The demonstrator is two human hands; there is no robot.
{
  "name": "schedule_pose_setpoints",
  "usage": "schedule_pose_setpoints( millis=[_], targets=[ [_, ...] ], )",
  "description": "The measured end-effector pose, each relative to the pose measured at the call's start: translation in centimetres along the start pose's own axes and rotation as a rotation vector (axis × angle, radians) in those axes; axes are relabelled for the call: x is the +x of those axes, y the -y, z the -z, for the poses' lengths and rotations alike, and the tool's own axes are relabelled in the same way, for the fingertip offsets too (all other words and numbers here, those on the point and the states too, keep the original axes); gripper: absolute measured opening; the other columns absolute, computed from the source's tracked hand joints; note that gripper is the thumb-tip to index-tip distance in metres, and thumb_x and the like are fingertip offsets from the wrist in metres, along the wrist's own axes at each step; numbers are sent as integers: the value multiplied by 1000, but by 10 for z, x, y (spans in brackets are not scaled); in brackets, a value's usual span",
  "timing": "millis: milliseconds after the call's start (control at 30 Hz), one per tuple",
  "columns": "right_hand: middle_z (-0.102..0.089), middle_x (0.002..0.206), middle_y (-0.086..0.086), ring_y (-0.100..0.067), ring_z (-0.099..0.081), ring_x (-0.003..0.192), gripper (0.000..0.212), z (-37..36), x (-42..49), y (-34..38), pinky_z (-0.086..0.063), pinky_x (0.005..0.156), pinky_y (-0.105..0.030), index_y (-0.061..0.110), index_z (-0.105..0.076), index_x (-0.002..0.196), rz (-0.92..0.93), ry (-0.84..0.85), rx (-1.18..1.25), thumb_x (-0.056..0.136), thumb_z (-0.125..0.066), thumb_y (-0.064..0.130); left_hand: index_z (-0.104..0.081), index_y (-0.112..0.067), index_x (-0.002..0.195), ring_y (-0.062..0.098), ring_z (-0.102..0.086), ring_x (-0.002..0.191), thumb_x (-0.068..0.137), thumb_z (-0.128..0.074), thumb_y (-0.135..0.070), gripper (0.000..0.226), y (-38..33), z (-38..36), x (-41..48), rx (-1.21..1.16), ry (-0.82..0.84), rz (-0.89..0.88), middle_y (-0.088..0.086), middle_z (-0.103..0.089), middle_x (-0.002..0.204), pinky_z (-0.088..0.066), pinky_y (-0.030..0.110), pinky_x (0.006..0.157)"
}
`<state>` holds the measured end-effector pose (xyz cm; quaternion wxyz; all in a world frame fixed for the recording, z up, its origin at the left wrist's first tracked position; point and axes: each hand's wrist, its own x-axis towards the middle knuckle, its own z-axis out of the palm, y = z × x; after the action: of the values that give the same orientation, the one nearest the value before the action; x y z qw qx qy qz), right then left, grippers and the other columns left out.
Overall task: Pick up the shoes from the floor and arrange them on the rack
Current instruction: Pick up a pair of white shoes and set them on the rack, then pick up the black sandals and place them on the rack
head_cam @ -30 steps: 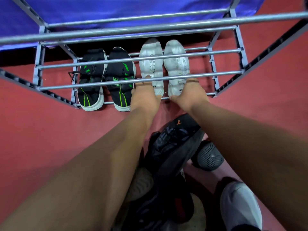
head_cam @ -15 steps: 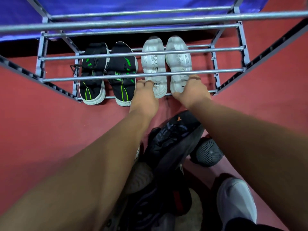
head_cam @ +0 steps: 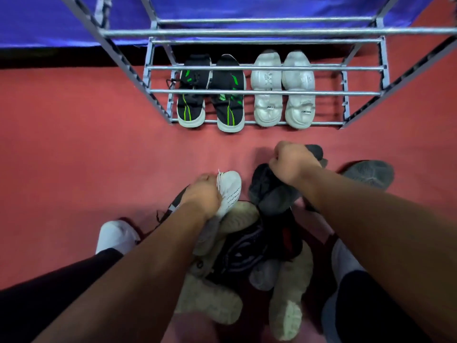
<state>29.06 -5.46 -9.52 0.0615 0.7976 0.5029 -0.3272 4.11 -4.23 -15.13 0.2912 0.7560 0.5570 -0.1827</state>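
Observation:
A grey metal shoe rack (head_cam: 267,92) stands ahead on the red floor. On its bottom shelf sit a black pair with green stripes (head_cam: 210,95) at the left and a white pair (head_cam: 284,92) at the right. A pile of shoes (head_cam: 249,256) lies on the floor between my feet. My left hand (head_cam: 202,196) is closed on a white shoe (head_cam: 230,186) at the pile's near-left. My right hand (head_cam: 291,162) grips a dark grey shoe (head_cam: 269,191) at the pile's top.
A blue cloth (head_cam: 222,11) hangs behind the rack. A grey shoe (head_cam: 368,174) lies alone on the floor at right. My white-shod feet (head_cam: 116,236) flank the pile. Beige shoes (head_cam: 212,300) lie at the pile's near side.
Both hands have left the white pair on the bottom shelf and drawn back to the floor pile. The left has taken a white shoe, the right a dark grey one.

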Motion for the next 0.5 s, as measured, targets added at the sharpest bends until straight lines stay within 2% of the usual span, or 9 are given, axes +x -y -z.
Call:
schedule_pose_setpoints(
  millis=[33,100,200,300,367,433,500],
  targets=[
    [-67,112,-16,-38,-64,101,26,-3,-9,9,-55,86,-42,18,-57,104,15,26,-12,88,-52,38,-50,-11,142,34,-48,129,96,-51,-22,48,6,-2,-15,100,39,-22,13,-48,145,-41,42,110],
    [-69,113,-16,-38,-65,105,25,-12,-25,26,-55,90,-42,17,-60,105,65,68,-41,90,-52,36,-51,-10,141,32,-44,132,96,-50,-26,48,9,-7,-40,211,72,-80,12,-48,145,-36,41,112],
    [-66,124,-18,-39,-63,115,37,-24,-55,48,-54,96,-42,10,-65,118,105,110,-68,95,-53,36,-48,-9,143,33,-45,131,95,-50,-29,52,5,-12,-71,106,100,-5,11,-48,144,-41,45,109],
    [-58,130,-17,-41,-55,122,43,-34,-85,57,-49,103,-45,11,-67,126,117,6,-82,94,-54,37,-40,-10,149,34,-43,130,94,-58,-44,67,7,-25,-96,46,107,83,8,-40,147,-43,49,107],
    [-58,129,-15,-39,-51,121,39,-45,-101,58,-46,103,-44,12,-68,123,151,-84,-130,92,-54,31,-34,-12,150,36,-41,128,88,-67,-54,82,11,-31,-112,7,119,114,5,-34,148,-47,51,102],
    [-58,126,-12,-36,-50,117,36,-58,-116,59,-45,101,-44,12,-69,119,209,-151,-182,89,-54,27,-31,-12,149,38,-41,127,88,-72,-52,84,18,-35,-122,-20,85,120,5,-29,148,-49,50,98],
    [-59,123,-10,-33,-50,113,34,-70,-128,59,-43,98,-43,12,-70,116,279,-161,-237,88,-55,26,-28,-6,149,41,-43,129,89,-73,-47,86,28,-40,-126,-45,50,162,12,-27,150,-47,48,101]
  ],
)
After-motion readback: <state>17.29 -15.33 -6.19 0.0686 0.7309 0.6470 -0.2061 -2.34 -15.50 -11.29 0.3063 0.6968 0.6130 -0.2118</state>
